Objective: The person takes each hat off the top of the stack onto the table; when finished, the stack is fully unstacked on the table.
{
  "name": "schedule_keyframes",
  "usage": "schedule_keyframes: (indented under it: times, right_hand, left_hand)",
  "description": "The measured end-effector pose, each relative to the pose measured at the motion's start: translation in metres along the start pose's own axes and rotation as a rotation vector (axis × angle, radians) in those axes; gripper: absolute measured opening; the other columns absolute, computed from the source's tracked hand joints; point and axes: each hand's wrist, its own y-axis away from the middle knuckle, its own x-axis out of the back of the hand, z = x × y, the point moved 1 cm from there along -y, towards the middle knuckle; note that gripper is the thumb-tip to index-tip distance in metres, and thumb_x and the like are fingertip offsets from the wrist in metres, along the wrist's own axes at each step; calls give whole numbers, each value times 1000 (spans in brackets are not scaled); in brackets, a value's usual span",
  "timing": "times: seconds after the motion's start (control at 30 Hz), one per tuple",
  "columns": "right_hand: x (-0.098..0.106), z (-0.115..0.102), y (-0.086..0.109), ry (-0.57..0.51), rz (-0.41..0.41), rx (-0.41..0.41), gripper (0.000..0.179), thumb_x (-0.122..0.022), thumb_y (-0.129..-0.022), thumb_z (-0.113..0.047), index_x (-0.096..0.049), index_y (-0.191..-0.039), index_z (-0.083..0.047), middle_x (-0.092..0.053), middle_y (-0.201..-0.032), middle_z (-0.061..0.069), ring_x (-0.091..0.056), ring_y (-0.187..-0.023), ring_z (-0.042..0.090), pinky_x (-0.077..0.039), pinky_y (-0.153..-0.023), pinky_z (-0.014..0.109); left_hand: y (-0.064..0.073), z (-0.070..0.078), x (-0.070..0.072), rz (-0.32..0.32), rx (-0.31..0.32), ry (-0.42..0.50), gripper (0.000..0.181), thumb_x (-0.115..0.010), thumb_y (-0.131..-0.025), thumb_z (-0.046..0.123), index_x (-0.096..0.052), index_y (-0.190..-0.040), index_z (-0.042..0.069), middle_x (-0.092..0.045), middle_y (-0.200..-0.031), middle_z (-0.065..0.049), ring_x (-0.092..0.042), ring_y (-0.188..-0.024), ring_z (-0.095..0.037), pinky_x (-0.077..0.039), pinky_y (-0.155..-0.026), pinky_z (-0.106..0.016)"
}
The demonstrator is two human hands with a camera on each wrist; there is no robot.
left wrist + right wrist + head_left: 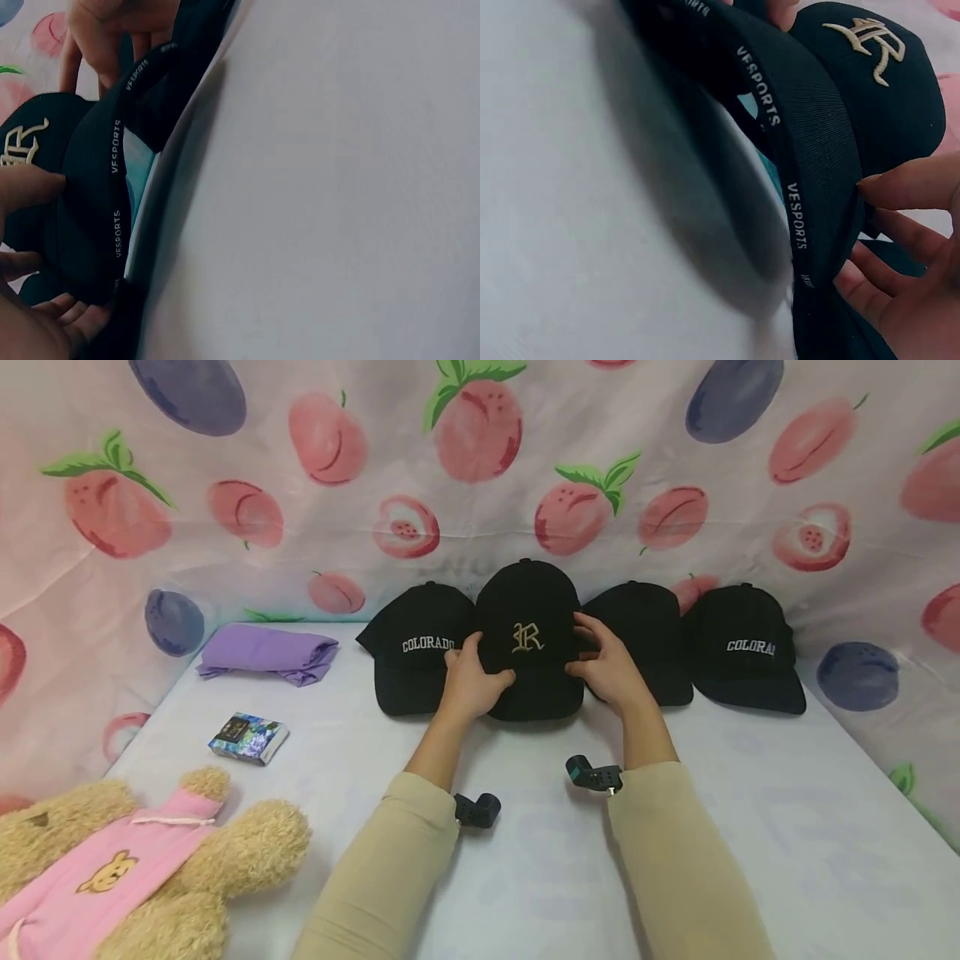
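A black baseball cap [527, 610] with a gold letter emblem is held by both hands in the head view, its brim toward me. My left hand [474, 681] grips its left side, the thumb lying on the front in the left wrist view. On the opposite side my right hand [609, 667] holds it, with the thumb pressed near the brim's edge [847, 150] in the right wrist view. Left of it stands a black cap [416, 672] lettered COLORADO, partly covered. To the right are another black cap [645, 627], partly hidden by my hand, and a similarly lettered black cap [742, 668].
A folded purple cloth [266, 652] lies at the back left. In front of it is a small blue patterned box [249, 737]. A teddy bear in a pink top [142, 852] takes up the front left. Behind the caps hangs a fruit-print curtain [480, 510].
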Motion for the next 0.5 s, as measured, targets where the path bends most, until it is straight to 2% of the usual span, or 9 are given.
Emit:
schedule_keyframes:
  times: [0.33, 0.5]
  right_hand:
    - [-3, 6, -15, 17, -15, -27, 88, -59, -91, 9, -22, -166, -17, -33, -167, 19, -43, -145, 43, -34, -121, 53]
    - [-6, 6, -22, 33, -24, -42, 89, -58, -90, 8, -21, -167, -17, -31, -167, 20, -41, -147, 45, -34, -121, 54]
  left_hand:
    - [-6, 16, -8, 10, 98, -68, 86, -74, -90, 20, -28, -163, 12, -31, -152, -26, -42, -138, -44, -41, -115, -51]
    - [-10, 16, -9, 19, 115, -53, 88, -75, -91, 20, -26, -164, 13, -29, -154, -26, -41, -139, -44, -41, -114, -51]
